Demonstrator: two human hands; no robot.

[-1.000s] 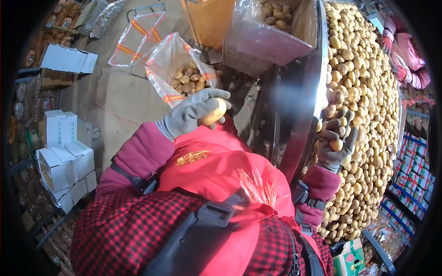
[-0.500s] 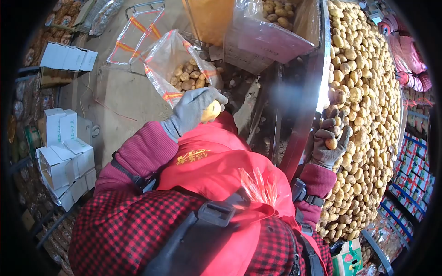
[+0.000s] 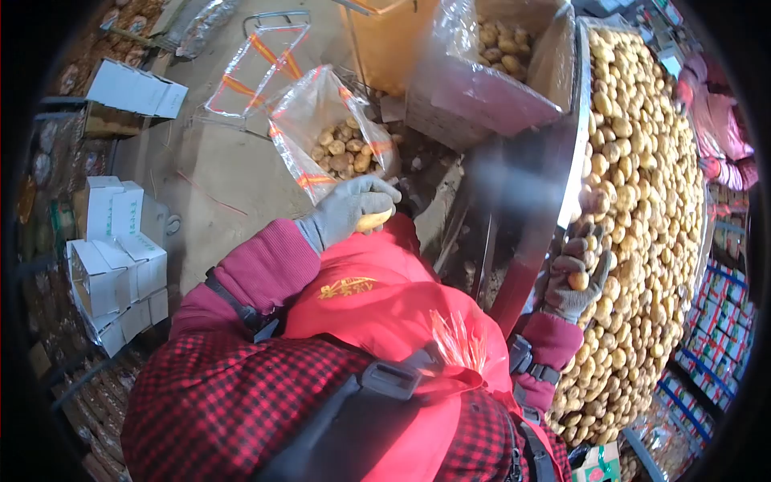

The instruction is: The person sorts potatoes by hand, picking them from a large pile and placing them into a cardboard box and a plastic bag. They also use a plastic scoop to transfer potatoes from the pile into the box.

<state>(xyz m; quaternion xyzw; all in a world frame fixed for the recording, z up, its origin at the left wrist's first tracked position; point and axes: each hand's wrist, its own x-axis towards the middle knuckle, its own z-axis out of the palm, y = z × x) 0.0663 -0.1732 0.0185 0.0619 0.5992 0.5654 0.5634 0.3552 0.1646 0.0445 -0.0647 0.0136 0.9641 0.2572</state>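
Observation:
My left hand (image 3: 336,212), in a grey glove, is closed around a yellow potato (image 3: 374,219) in front of my red apron. Just beyond it stands a clear plastic bag (image 3: 299,112) with orange-red stripes, its mouth open and several potatoes (image 3: 345,154) inside. At the left edge of a big potato heap (image 3: 638,265), my right hand (image 3: 564,296) is turned palm up. Its gloved fingers curl round a small potato (image 3: 578,280), and other potatoes lie close against the fingertips.
A metal rim (image 3: 580,120) borders the heap. Beyond the bag stands a plastic-lined box (image 3: 474,112) holding potatoes. White cartons (image 3: 120,265) are stacked at left, near a wire frame (image 3: 241,76). Another person's pink sleeve (image 3: 727,173) shows across the heap.
The view has shifted, so the bag, box and heap appear lower and farther right. My left hand still grips its potato, which now looks flatter. My right hand keeps its potato beside the heap.

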